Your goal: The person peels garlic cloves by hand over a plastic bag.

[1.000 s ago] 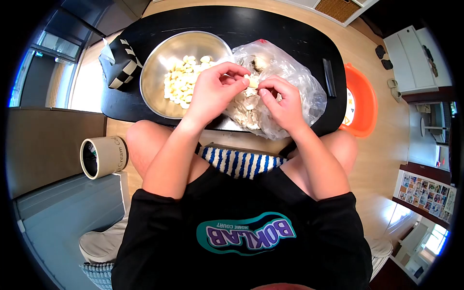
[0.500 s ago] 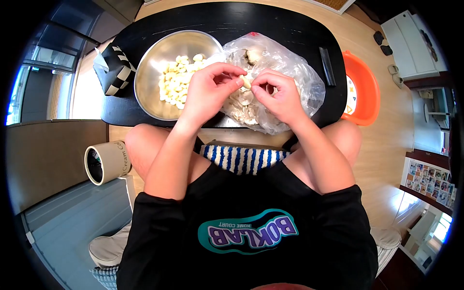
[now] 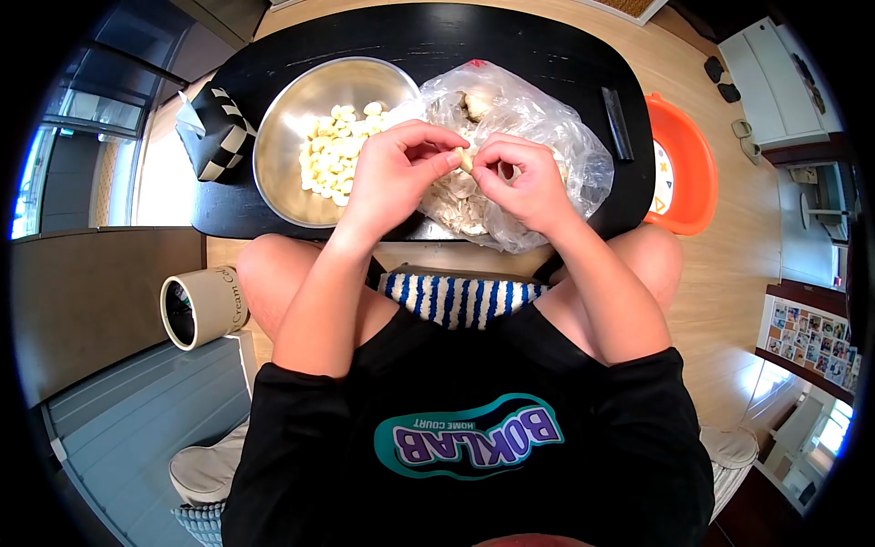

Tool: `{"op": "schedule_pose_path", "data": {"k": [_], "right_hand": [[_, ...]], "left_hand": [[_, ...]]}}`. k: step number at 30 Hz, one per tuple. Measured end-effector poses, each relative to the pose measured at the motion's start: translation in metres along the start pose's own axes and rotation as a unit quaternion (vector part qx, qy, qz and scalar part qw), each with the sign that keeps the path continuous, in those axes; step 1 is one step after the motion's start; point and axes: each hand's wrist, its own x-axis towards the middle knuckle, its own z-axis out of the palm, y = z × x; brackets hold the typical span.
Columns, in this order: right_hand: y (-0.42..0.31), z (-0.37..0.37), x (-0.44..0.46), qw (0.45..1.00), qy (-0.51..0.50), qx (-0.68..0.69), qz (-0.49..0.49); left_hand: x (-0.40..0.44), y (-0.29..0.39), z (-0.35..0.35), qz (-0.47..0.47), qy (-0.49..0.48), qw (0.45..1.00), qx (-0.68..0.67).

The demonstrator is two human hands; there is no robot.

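Observation:
Over the plastic bag, a garlic clove [image 3: 466, 160] is pinched between the fingertips of both hands. My left hand [image 3: 394, 173] has thumb and forefinger closed on its left side. From the right, my right hand [image 3: 527, 180] grips the same clove, fingers curled. Below and behind them lies the clear plastic bag [image 3: 583, 173], holding garlic skins [image 3: 460, 211] and a garlic bulb [image 3: 475, 105]. Left of the bag stands a steel bowl [image 3: 278, 109] with many pale peeled garlic cloves [image 3: 330, 155]; my left hand covers part of its right side.
All this rests on a black oval table [image 3: 510, 36]. A checkered tissue box [image 3: 221, 135] sits at its left end, a dark strip-like object [image 3: 617, 124] at the right. Beyond the right edge is an orange basin [image 3: 693, 173]. A cream bin [image 3: 214, 305] stands by my left knee.
Both hands stay in nearly the same place. The clove has turned slightly between the fingertips, and my fingers have shifted a little on it.

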Motion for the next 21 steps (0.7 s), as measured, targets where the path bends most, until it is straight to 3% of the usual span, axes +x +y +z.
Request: {"op": "schedule_pose_path", "data": {"k": [21], "right_hand": [[0.0042,-0.0013,0.0000,1.000,-0.002,0.007,0.009]], "left_hand": [[-0.0004,0.0035,0.0011,0.006,-0.010,1.000,0.010]]}}
